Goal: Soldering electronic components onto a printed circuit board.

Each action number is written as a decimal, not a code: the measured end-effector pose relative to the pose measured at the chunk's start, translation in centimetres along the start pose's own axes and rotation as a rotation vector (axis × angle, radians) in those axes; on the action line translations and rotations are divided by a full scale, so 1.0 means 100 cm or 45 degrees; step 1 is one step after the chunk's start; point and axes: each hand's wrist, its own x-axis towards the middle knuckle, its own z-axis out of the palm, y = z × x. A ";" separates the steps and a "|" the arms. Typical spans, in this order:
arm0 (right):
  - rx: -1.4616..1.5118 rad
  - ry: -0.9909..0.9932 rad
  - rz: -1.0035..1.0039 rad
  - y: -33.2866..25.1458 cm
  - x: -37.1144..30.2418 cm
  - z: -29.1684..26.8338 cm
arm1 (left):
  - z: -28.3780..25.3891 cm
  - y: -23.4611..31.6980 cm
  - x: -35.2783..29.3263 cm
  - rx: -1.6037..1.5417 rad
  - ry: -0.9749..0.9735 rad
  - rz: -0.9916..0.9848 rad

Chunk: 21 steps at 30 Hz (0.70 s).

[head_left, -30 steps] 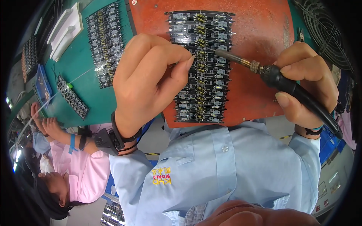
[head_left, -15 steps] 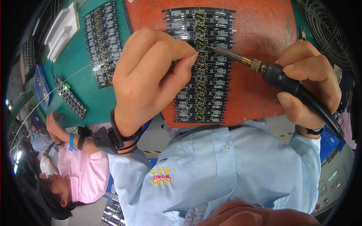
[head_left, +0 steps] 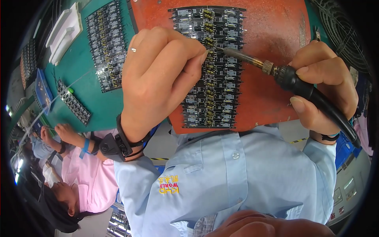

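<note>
A panel of black circuit boards [head_left: 231,91] with rows of small yellow-striped parts lies on a reddish-brown mat. My right hand [head_left: 325,79] is closed round the black handle of a soldering iron [head_left: 252,61]. Its tip points left and rests at or just above the upper middle of the panel. Over the panel's left part, my left hand [head_left: 160,73] is closed in a pinch, with its fingertips close to the iron's tip. A thin, pale solder wire [head_left: 81,78] runs from the left toward this hand; the end between the fingers is hidden.
Another board panel [head_left: 104,47] lies on the green table [head_left: 77,106] at the left, by a white foam piece [head_left: 65,35], a blue tray [head_left: 44,91] and a narrow board strip [head_left: 75,102]. A wire fan guard [head_left: 341,31] stands upper right. A pink-clad co-worker [head_left: 92,177] works at lower left.
My left hand has shifted very slightly, and the wire at the left has swung and looks blurred. The iron stays nearly in place. The co-worker's hands have moved apart and lower.
</note>
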 end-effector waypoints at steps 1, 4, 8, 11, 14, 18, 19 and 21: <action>-0.007 0.003 -0.017 0.001 0.000 0.000 | -0.001 -0.001 0.000 0.033 0.008 0.038; -0.024 0.016 -0.044 0.004 0.000 0.001 | -0.003 -0.004 0.001 0.076 0.004 0.129; 0.001 0.042 -0.146 0.010 0.000 0.001 | -0.004 -0.007 0.002 0.100 -0.029 0.233; 0.000 0.040 -0.136 0.009 -0.001 0.000 | -0.003 -0.008 0.003 0.096 -0.053 0.246; -0.034 0.033 -0.097 0.004 0.001 -0.002 | -0.003 -0.007 0.006 0.149 -0.056 0.278; -0.054 0.044 -0.125 0.006 -0.001 -0.001 | -0.004 -0.007 0.009 0.171 -0.078 0.290; -0.055 0.052 -0.147 0.007 -0.001 -0.002 | -0.005 -0.007 0.009 0.171 -0.078 0.290; -0.041 0.068 -0.187 0.009 0.002 -0.002 | -0.005 -0.007 0.010 0.176 -0.082 0.291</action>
